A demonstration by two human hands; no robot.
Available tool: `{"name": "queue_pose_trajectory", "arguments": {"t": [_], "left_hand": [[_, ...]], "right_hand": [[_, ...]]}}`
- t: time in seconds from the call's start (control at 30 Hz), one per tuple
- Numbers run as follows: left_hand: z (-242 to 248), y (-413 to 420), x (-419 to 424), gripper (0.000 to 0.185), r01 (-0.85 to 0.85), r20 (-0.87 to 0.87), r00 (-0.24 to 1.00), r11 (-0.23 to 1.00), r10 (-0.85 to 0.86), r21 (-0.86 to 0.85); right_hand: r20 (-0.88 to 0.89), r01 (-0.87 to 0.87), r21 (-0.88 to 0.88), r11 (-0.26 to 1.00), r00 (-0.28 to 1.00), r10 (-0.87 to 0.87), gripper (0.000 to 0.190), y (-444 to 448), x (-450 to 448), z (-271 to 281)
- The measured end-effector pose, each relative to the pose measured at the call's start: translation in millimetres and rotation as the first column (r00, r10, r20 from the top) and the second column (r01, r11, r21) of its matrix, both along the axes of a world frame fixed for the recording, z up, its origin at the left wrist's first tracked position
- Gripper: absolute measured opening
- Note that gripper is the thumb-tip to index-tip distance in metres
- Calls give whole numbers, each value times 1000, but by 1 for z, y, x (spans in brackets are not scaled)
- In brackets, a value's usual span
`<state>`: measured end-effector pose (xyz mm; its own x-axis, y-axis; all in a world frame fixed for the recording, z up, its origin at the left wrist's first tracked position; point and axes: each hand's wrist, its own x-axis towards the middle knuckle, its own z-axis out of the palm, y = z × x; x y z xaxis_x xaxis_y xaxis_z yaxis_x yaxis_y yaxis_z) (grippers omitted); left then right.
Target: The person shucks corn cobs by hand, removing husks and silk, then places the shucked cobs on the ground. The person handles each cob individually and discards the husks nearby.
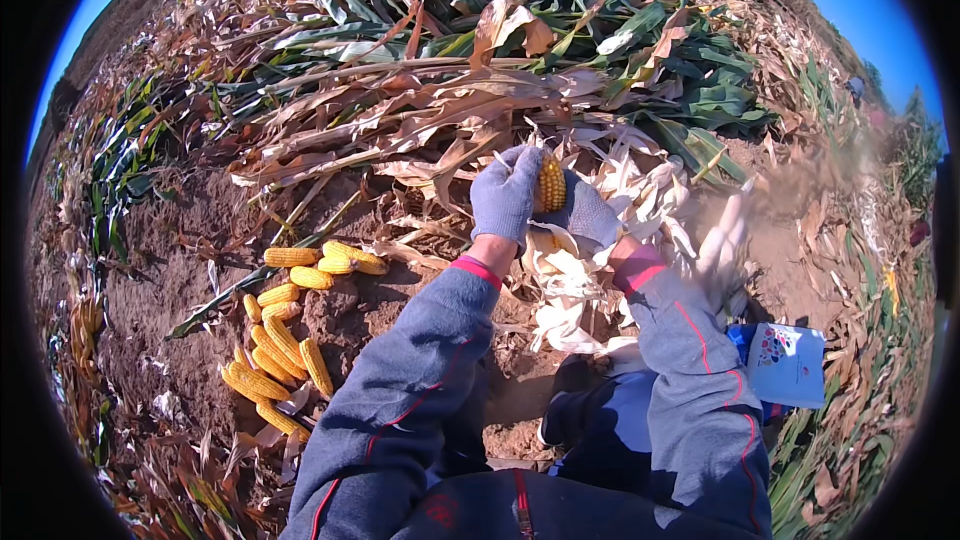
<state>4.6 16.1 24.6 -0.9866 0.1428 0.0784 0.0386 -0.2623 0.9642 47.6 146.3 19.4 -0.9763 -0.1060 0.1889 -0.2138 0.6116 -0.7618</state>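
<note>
Both hands wear grey knit gloves and meet in front of me around one yellow corn cob (553, 184), partly bared of its husk. My left hand (508, 193) grips the cob's left side, thumb and fingers near its upper end. Behind and right of the cob is my right hand (589, 211), closed around its lower part; most of those fingers are hidden. Pale, dry husks (564, 281) hang below the hands. To the left, husked yellow cobs (277, 345) lie in a loose pile on the soil.
Cut corn stalks with dry and green leaves (450, 90) lie across the ground ahead. Pale husks (724, 240) stand at the right. A white and blue printed packet (787, 364) lies beside my right arm. More cobs (86, 326) lie at the far left.
</note>
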Motion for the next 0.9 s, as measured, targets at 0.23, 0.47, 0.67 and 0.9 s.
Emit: {"name": "queue_pose_trajectory", "arguments": {"t": [0.23,0.47,0.67,0.9], "left_hand": [[-7,5,-4,21,-215,-116,976,918,186,-334],[-15,0,-9,22,-156,110,976,956,188,-248],[-21,7,-9,22,28,184,980,974,-71,224],[-13,-2,-9,30,320,38,944,937,-328,143]], "right_hand": [[29,86,-37,996,996,-85,73,0,8,-11],[80,11,-103,995,997,-3,72,4,-3,-32],[162,-77,-256,964,979,122,74,11,5,-14],[229,-164,-349,923,940,254,73,16,8,-9]]}}
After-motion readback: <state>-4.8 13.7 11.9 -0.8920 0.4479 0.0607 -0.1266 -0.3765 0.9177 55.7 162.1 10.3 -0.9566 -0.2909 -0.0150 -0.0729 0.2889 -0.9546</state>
